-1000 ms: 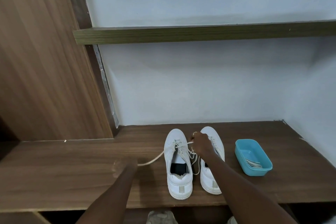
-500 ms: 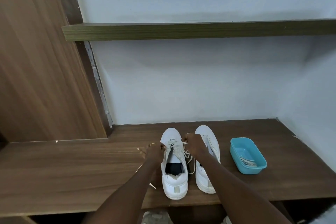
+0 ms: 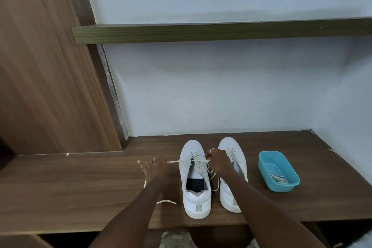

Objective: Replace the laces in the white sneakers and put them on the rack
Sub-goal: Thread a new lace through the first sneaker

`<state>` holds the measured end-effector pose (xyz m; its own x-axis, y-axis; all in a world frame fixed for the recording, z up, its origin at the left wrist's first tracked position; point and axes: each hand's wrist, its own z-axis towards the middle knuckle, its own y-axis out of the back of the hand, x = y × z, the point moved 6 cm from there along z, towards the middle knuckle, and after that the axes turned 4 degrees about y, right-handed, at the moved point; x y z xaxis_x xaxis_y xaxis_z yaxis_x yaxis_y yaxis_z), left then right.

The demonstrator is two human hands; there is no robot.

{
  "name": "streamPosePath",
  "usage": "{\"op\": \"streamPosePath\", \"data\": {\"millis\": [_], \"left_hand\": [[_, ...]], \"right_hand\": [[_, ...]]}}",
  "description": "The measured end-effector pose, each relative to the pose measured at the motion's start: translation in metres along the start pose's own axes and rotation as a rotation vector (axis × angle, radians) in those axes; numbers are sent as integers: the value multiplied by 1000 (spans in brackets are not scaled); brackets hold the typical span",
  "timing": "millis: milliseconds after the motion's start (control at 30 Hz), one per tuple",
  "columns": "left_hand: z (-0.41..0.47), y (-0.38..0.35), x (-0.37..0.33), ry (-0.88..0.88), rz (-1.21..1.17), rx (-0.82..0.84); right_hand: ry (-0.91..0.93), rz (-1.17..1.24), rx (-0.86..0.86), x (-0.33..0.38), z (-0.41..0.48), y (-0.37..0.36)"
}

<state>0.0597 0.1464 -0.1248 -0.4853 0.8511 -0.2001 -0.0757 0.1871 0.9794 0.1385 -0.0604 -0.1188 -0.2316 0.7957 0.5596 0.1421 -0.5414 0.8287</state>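
One blue tub (image 3: pixel 281 187) with pale laces (image 3: pixel 278 177) inside.

Shelf board (image 3: pixel 70 187) lies open left of sneakers (image 3: pixel 196 205); blue tub (image 3: pixel 281 186) blocks right.

Left hand (image 3: pixel 156 169), right hand (image 3: pixel 219 161) pinch lace (image 3: pixel 175 161).

Two sneakers (image 3: pixel 194 197) side by side on bench (image 3: pixel 80 187), toes toward wall (image 3: pixel 201 96). Tub (image 3: pixel 281 187) right of them, apart; laces (image 3: pixel 278 177) in it. Shelf (image 3: pixel 201 33) above. Left hand (image 3: pixel 156 167) left of pair, right hand (image 3: pixel 218 160) between them, lace (image 3: pixel 177 161) stretched from one to other.
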Motion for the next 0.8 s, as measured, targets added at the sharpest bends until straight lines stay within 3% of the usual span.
{"op": "streamPosePath", "data": {"millis": [167, 467, 700, 800], "left_hand": [[-6, 7, 12, -105, 176, -46], [-5, 12, 51, 71, 164, -177], [-11, 6, 33, 149, 105, -1], [1, -3, 11, 42, 93, 15]], "right_hand": [[-10, 7, -2, 0, 1, -3], [-25, -2, -18, 1, 1, -1], [-2, 23, -17, 3, 1, -2], [14, 35, -7, 4, 1, -1]]}}
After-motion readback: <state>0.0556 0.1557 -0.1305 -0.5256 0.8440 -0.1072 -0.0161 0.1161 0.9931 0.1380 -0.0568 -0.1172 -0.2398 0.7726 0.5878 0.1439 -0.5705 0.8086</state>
